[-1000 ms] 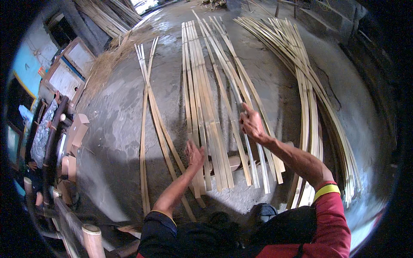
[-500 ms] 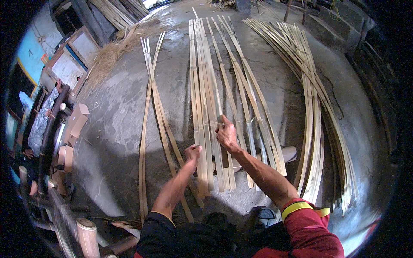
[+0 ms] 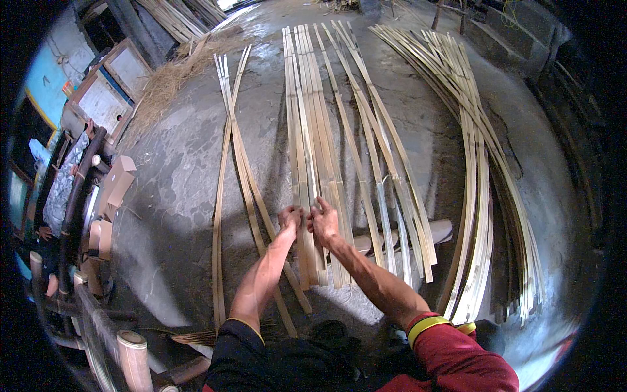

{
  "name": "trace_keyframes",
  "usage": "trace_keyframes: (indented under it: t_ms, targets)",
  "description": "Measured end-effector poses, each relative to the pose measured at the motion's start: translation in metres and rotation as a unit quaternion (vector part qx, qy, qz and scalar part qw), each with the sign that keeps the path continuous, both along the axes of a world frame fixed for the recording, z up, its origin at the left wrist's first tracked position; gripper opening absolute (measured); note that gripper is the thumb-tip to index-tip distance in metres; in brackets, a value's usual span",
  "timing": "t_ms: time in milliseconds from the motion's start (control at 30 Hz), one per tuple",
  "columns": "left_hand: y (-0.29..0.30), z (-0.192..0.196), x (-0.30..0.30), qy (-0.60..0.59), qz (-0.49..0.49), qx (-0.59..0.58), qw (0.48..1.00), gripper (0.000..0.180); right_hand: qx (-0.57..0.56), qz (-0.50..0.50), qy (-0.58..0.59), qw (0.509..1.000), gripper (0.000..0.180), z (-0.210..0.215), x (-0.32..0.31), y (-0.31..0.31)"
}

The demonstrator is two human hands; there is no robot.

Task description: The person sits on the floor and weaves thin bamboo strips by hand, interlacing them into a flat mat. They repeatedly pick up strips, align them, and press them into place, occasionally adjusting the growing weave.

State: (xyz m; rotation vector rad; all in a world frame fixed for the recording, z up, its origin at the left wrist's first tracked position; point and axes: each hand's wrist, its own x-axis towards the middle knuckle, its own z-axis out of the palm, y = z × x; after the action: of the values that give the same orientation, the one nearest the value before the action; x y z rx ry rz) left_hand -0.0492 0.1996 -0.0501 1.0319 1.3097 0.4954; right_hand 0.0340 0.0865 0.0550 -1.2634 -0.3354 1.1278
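Note:
Long pale bamboo strips (image 3: 321, 140) lie side by side in a narrow row on the floor in front of me. My left hand (image 3: 290, 218) is closed at the row's left edge, its fingertips at the strips. Close beside it, my right hand (image 3: 324, 221) pinches a light bamboo strip (image 3: 307, 153) that runs away from me over the row. The fingers partly hide where each hand meets the bamboo. Just right of the row, several more strips (image 3: 385, 170) fan out toward me, their near ends over a brown bamboo pole (image 3: 441, 230).
A few crossed bamboo strips (image 3: 236, 144) lie to the left. At the right is a thick bundle of strips (image 3: 475, 144). Cardboard boxes (image 3: 119, 183) and bamboo framework (image 3: 134, 359) stand at the left, with straw (image 3: 163, 85) farther back on the concrete floor (image 3: 176, 150).
My right hand has come nearer and left, close beside my left hand, which has risen slightly. The light strip has shifted left and toward me; its far end no longer sticks out beyond the row.

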Motion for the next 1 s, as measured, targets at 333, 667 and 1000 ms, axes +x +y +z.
trace_keyframes:
  t_ms: [333, 667, 1000]
  targets:
    - [-0.017, -0.014, -0.043, -0.012, -0.048, 0.018, 0.999, 0.031, -0.008, -0.028, -0.063, 0.998, 0.044, -0.037, -0.054, -0.019]
    - [-0.029, 0.030, -0.025, 0.055, 0.003, 0.161, 0.985, 0.041, -0.044, 0.007, -0.087, 0.995, 0.045, -0.036, -0.037, -0.022]
    - [-0.034, 0.031, -0.019, 0.146, -0.145, 0.502, 0.840, 0.037, -0.072, 0.063, -0.470, 0.877, 0.043, -0.030, -0.045, -0.033]
